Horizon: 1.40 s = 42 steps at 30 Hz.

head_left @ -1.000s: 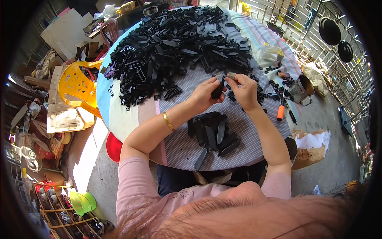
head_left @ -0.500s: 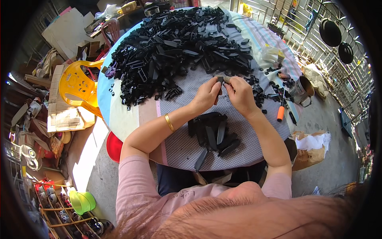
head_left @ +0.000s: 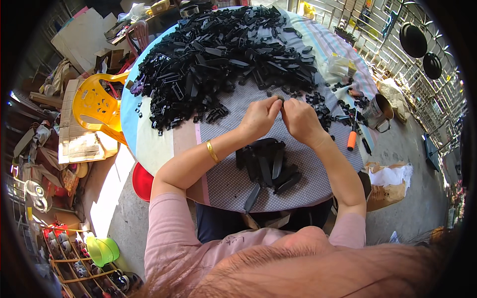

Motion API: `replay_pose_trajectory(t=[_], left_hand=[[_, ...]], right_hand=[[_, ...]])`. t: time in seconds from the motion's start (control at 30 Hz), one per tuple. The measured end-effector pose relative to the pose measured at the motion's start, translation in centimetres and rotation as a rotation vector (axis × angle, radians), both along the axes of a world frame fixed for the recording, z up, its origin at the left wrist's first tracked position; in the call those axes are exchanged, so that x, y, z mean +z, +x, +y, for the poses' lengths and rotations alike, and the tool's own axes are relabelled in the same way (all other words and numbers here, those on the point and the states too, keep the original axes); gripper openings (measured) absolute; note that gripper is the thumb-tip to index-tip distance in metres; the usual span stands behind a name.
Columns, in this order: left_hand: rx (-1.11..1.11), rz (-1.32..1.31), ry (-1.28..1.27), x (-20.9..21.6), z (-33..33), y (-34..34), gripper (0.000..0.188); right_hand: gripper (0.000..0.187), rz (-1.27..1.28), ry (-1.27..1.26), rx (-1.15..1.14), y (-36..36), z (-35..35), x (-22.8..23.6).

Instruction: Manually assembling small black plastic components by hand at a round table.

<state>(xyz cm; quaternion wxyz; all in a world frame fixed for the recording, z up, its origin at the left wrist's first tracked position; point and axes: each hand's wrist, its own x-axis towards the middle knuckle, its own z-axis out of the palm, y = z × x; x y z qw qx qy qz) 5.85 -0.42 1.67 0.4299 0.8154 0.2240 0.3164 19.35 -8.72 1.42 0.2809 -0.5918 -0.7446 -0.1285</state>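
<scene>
My left hand point(head_left: 260, 117), below a gold bangle on the wrist, and my right hand point(head_left: 301, 120) meet over the middle of the table. Both are closed, fingertips pinched together around a small dark piece point(head_left: 281, 98). Most of that piece is hidden by the fingers, so its kind cannot be made out. Between my forearms, close to the near edge, lies a small heap of flat black plastic pieces point(head_left: 266, 166), long and blade-shaped. Beyond my hands spreads a big pile of similar black parts point(head_left: 213, 62), mixed with small black clips.
An orange-handled screwdriver point(head_left: 351, 141) and a metal mug point(head_left: 380, 111) are at the right on the round table, whose patterned cloth point(head_left: 223, 184) shows around the heaps. A clear plastic bag point(head_left: 340, 66) sits farther back. A yellow chair point(head_left: 97, 102) stands left; a paper bag point(head_left: 387, 191) is on the floor at right.
My hands have drawn closer together, fingertips now touching, and the right hand has turned inward. Less of the piece between them shows. The heaps look the same.
</scene>
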Motion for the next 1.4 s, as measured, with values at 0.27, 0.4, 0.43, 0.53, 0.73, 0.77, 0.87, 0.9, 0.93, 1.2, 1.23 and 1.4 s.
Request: replay_pose_trajectory(t=[0.27, 0.4, 0.43, 0.53, 0.73, 0.77, 0.87, 0.9, 0.93, 1.2, 1.23, 1.4], left_hand=[[-0.108, 0.019, -0.058, 0.2, 0.8, 0.2, 0.027], [-0.347, 0.02, -0.596, 0.6, 2.2, 0.4, 0.031], [-0.422, -0.063, -0.783, 0.6, 2.2, 0.5, 0.031], [-0.473, -0.04, -0.871, 0.7, 2.1, 0.5, 0.033], [-0.437, -0.004, -0.834, 0.4, 1.3, 0.2, 0.032], [-0.45, 0.002, -0.804, 0.4, 1.5, 0.1, 0.032], [-0.499, 0.167, -0.594, 2.6, 1.4, -0.2, 0.033], [-0.53, 0.32, -0.41, 3.4, 1.4, -0.3, 0.033], [-0.571, 0.358, -0.375, 2.9, 1.5, -0.4, 0.029], [-0.959, 0.498, 0.038, 4.5, 2.2, -1.3, 0.032], [-0.866, 0.458, 0.044, 4.1, 3.2, -0.7, 0.03], [0.056, 0.425, 0.877, -0.4, 10.1, 2.1, 0.033]], right_hand=[[0.012, 0.013, 0.058, 0.023, 0.3, -0.1, 0.7], [0.02, 0.512, -0.24, 0.073, 2.3, -0.8, 2.3], [0.022, 0.823, -0.303, 0.149, 2.8, -0.8, 2.2], [0.023, 0.889, -0.265, 0.114, 3.5, -0.4, 1.9], [0.031, 0.963, -0.3, 0.21, 2.9, 0.2, 1.0], [0.033, 0.912, -0.274, 0.192, 2.8, 0.1, 1.1], [0.039, 1.059, -0.448, 0.242, 3.5, -0.5, 1.8], [0.043, 1.09, -0.572, 0.275, 4.1, -1.0, 2.3], [0.043, 1.007, -0.656, 0.3, 5.4, -1.3, 2.3], [0.033, 0.231, -0.55, -0.125, 4.7, -1.0, 0.8], [0.03, 0.176, -0.537, -0.159, 4.7, -1.1, 0.6], [0.017, 0.443, -0.304, -0.042, 4.7, -0.3, 0.4]])
